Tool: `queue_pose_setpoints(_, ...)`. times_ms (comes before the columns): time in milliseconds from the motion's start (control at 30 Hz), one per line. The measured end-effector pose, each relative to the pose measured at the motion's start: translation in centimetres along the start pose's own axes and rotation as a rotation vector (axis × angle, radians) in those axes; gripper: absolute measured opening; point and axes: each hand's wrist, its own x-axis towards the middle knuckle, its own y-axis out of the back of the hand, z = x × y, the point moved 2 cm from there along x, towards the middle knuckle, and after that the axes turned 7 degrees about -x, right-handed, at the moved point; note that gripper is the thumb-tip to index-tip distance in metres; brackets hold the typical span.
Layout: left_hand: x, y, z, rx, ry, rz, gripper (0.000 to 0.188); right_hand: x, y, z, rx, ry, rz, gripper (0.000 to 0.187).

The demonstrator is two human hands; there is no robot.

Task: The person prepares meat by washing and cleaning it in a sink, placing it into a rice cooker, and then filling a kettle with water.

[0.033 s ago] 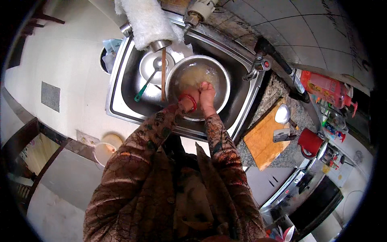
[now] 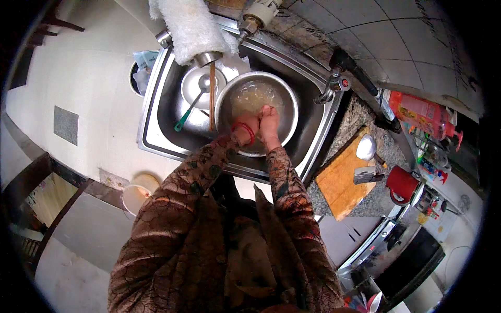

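Note:
A round metal basin point(image 2: 294, 128) sits in the sink, holding cloudy, yellowish water point(image 2: 254, 96) with small pale bits in it. My left hand point(image 2: 247, 128), with red bands at the wrist, reaches into the basin with its fingers curled and partly hidden. Pressed against it at the near side of the water, my right hand point(image 2: 269, 124) is closed. Whatever lies between the two hands is out of sight. Left of the basin lies a white plate point(image 2: 189, 88), with a green-handled spoon point(image 2: 192, 108) across it. A pair of wooden chopsticks point(image 2: 212, 99) stands beside the basin.
The steel sink point(image 2: 166, 133) surrounds these things. A white towel point(image 2: 188, 28) covers a pipe above it; a faucet point(image 2: 330, 89) is at the right. The right counter bears a wooden board point(image 2: 336, 182), a ladle point(image 2: 366, 148), a cleaver point(image 2: 364, 175) and a red mug point(image 2: 401, 183).
My hands have shifted very slightly, and my right hand's fingers look more tightly curled. The pale bits in the water show more distinctly. Everything around the basin stays in place.

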Motion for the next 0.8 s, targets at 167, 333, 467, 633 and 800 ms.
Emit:
queue_pose_setpoints(167,0.4,-2.1,-1.5,0.003,-0.01,0.008,0.035,-0.8,2.3,-2.6,0.12,-0.242,-0.032,0.031)
queue_pose_setpoints(333,-1.2,2.6,-0.5,-0.053,0.106,-0.078,0.037,0.8,5.1,-1.8,-0.027,-0.295,-0.024,0.039)
queue_pose_setpoints(467,2.0,1.9,-2.9,0.28,-0.123,-0.057,0.032,1.3,3.0,-0.2,-0.243,-0.007,-0.09,0.029)
queue_pose_setpoints(633,1.1,1.8,-3.1,0.238,-0.124,-0.067,0.029,-2.3,-2.4,2.8,-0.381,0.373,-0.209,0.026)
queue_pose_setpoints(800,-0.1,0.5,-4.4,0.248,-0.103,-0.155,0.028,-1.1,1.7,1.1,-1.169,0.443,-0.354,0.029)
